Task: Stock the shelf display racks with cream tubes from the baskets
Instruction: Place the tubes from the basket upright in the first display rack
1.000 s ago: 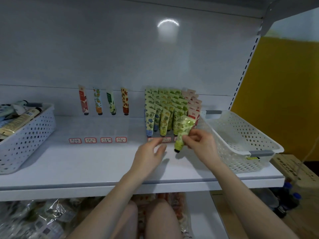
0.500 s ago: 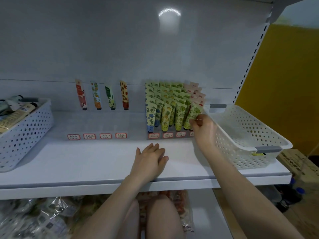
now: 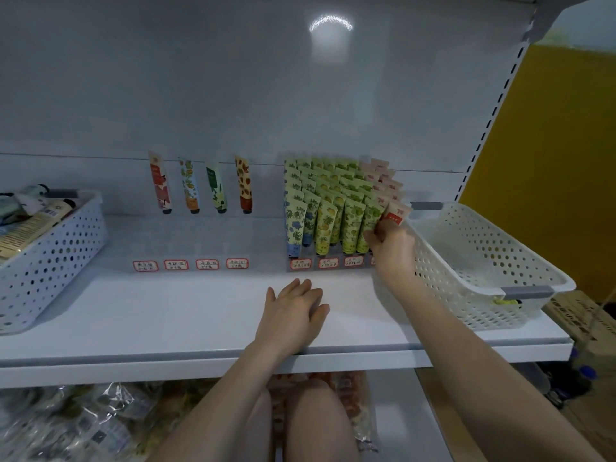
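On the white shelf (image 3: 200,315) stands a display rack (image 3: 333,261) packed with several rows of green and pink cream tubes. My right hand (image 3: 391,246) pinches the front green tube (image 3: 368,225) at the rack's right end, holding it upright in its slot. My left hand (image 3: 293,316) rests flat on the shelf in front of the rack, fingers relaxed. A second clear rack (image 3: 190,258) to the left holds only one back row of tubes (image 3: 200,185). The white basket (image 3: 483,261) on the right looks almost bare inside. The left basket (image 3: 50,255) holds tubes.
Red-edged labels (image 3: 191,264) line the front of both racks. Bagged goods (image 3: 66,425) fill the shelf below. A cardboard box (image 3: 580,311) and a yellow wall (image 3: 550,161) lie to the right. My knees (image 3: 300,425) are under the shelf edge.
My right hand carried the green tube from in front of the rack up into the front right slot. My left hand drew back and settled flat on the shelf.
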### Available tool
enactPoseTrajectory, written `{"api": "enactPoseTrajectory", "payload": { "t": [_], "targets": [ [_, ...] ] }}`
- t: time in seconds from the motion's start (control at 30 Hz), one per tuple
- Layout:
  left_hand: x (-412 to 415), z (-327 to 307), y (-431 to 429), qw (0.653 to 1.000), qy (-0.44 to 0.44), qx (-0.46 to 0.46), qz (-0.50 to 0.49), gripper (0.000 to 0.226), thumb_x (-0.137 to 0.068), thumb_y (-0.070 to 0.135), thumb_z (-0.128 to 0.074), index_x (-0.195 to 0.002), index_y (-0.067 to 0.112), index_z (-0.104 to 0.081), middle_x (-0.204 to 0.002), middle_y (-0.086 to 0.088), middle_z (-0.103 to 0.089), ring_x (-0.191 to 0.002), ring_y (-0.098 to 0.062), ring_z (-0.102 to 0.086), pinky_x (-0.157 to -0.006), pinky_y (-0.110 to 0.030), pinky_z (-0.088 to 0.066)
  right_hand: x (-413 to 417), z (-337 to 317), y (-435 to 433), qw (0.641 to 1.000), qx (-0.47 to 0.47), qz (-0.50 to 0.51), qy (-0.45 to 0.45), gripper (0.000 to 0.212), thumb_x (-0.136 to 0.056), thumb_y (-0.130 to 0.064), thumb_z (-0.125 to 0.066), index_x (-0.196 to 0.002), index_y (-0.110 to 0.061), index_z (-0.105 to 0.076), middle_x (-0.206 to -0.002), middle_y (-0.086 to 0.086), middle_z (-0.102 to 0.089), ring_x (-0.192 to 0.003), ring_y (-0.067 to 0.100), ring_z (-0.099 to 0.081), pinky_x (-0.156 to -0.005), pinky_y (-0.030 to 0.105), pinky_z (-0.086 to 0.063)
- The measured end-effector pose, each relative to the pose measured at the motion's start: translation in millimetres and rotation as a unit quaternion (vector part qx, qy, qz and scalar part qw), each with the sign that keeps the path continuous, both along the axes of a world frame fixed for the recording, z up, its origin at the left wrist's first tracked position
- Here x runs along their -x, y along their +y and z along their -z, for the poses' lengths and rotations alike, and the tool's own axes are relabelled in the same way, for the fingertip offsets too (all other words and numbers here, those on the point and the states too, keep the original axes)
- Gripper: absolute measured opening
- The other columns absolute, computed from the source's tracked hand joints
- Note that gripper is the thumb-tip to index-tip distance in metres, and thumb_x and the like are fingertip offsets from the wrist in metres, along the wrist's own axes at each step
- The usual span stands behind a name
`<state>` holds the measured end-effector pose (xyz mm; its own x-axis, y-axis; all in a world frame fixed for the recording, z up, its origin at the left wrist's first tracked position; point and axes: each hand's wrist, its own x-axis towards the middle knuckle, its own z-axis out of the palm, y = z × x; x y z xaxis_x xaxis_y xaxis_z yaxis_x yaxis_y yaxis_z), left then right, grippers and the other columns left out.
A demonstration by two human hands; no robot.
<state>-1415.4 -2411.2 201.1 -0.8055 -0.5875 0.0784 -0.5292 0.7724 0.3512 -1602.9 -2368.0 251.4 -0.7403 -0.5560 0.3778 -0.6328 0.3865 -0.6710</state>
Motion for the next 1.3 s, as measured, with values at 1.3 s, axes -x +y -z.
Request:
{"api": "enactPoseTrajectory", "payload": {
  "t": [1.3],
  "targets": [
    [1,5,-2,1.0,0.018,-0.002,-0.002,0.037,-0.098,0.038,-0.033,-0.126,0.023,-0.052,-0.151,0.001,-0.033,-0.143,-0.017,-0.019,-0.113,-0.05,-0.013,-1,-6,6,0.999,-0.025,-0.016,-0.026,0.022,-0.091,-0.011,-0.055,-0.104,0.003,-0.066,-0.097,0.02,-0.068,-0.085,0.031,-0.064,-0.074,0.036,-0.052]
  ]
}}
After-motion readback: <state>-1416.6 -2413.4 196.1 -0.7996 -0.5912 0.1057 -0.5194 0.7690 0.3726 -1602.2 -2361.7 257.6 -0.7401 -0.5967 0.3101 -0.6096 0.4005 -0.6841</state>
